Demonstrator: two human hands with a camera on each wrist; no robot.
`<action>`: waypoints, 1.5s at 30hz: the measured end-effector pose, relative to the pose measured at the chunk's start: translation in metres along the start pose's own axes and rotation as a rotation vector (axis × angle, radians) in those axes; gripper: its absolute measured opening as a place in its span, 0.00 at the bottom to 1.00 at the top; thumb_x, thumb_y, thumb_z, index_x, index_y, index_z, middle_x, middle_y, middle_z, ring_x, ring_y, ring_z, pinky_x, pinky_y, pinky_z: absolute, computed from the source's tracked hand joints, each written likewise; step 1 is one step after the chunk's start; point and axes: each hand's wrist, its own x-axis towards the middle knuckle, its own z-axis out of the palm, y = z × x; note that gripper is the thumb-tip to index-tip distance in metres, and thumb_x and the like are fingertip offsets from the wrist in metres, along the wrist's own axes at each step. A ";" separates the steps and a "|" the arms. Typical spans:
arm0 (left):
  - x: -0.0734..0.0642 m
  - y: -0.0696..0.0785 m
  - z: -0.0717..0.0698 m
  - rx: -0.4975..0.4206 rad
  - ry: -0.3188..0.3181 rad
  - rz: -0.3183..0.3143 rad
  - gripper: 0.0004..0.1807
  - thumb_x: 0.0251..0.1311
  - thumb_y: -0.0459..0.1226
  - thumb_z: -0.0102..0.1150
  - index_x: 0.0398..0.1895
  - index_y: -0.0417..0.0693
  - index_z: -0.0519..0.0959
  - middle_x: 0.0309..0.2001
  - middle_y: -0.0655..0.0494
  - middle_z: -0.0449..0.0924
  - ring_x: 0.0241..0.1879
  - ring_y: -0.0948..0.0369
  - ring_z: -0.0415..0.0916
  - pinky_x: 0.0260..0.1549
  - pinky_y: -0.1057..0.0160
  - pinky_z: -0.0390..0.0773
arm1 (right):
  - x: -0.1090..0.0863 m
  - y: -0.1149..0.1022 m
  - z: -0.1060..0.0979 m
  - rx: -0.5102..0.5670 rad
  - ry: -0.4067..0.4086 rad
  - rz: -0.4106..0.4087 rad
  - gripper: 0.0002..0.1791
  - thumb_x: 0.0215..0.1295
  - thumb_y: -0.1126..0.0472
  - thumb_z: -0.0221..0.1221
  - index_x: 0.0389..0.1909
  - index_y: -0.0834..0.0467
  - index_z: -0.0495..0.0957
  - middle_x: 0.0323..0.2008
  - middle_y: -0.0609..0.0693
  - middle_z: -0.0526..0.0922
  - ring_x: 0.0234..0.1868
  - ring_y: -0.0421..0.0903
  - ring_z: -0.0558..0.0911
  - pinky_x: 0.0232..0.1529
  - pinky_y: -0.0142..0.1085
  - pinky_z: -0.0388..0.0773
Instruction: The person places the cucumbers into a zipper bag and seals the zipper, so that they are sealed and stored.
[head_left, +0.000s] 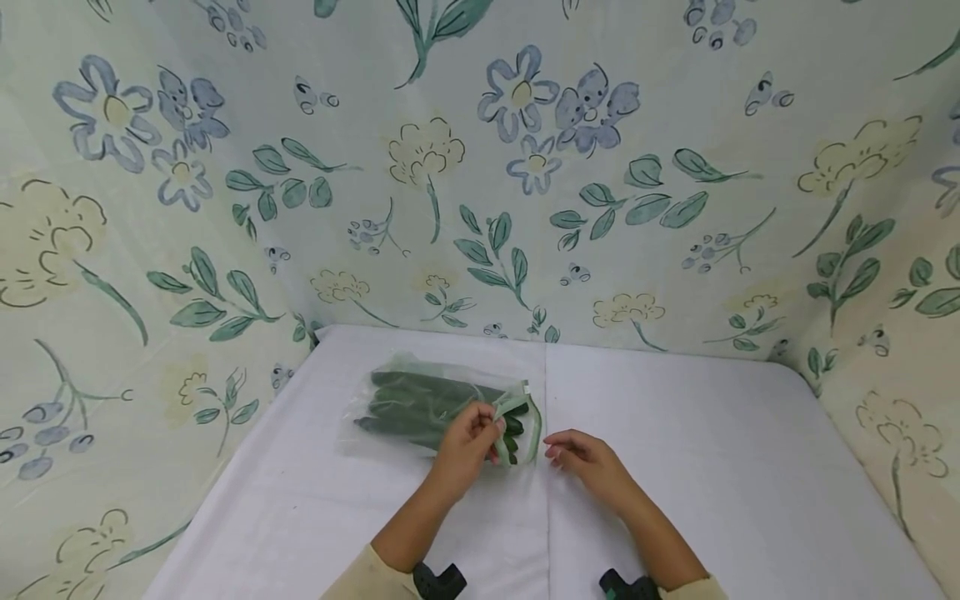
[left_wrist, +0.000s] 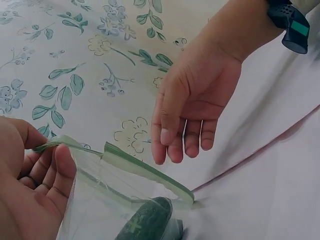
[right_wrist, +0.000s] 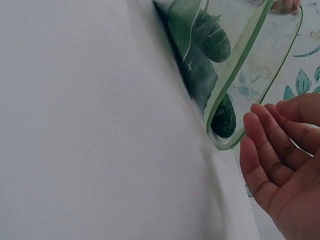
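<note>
A clear zip bag (head_left: 408, 363) with green-edged lips lies on the table, its mouth towards the right. Inside it are several long dark green cucumbers (head_left: 420, 407), their ends showing at the mouth. My left hand (head_left: 463, 450) pinches one lip of the mouth between thumb and fingers. In the left wrist view the green strip (left_wrist: 150, 171) stretches away from that pinch. Just right of the mouth is my right hand (head_left: 596, 471), holding nothing. Its loosely bent fingers (right_wrist: 256, 131) are close beside the lower corner of the bag's mouth in the right wrist view.
A white cloth covers the table (head_left: 712, 467), with a seam or fold line running front to back near the bag's mouth. Floral curtain (head_left: 525, 208) hangs behind the table and along both sides. A dark device (head_left: 438, 581) is strapped at each wrist.
</note>
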 end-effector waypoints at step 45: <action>0.028 0.183 -0.067 -0.003 -0.157 0.219 0.03 0.70 0.32 0.51 0.42 0.45 0.75 0.32 0.57 0.73 0.24 0.61 0.69 0.21 0.67 0.74 | 0.007 -0.139 -0.069 -0.446 0.228 -0.555 0.12 0.68 0.67 0.63 0.48 0.49 0.84 0.48 0.43 0.89 0.54 0.40 0.85 0.58 0.18 0.77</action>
